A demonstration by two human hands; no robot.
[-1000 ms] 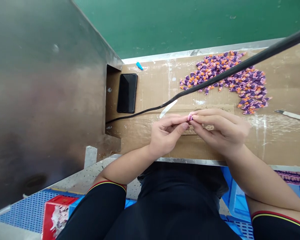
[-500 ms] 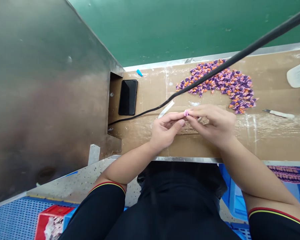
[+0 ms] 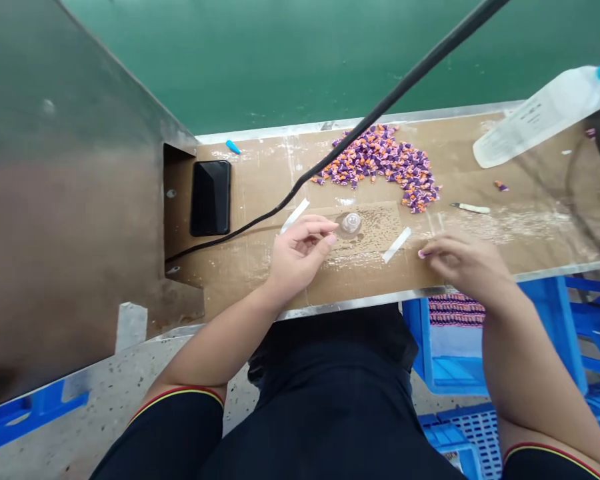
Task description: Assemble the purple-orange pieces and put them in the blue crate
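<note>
The left hand is loosely curled and holds nothing, its fingers just beside a transparent plastic dome. The dome sits on a cardboard sheet on the tabletop. To the right, the right hand grasps a small pink piece between its fingertips, near the tabletop's near edge. A white strip lies between the hands, and another lies far of the left hand. Farther off is a pile of purple and orange pieces, with a knife to its right. A phone lies left, and a black cable crosses the tabletop. A plastic bag hangs far right.
</note>
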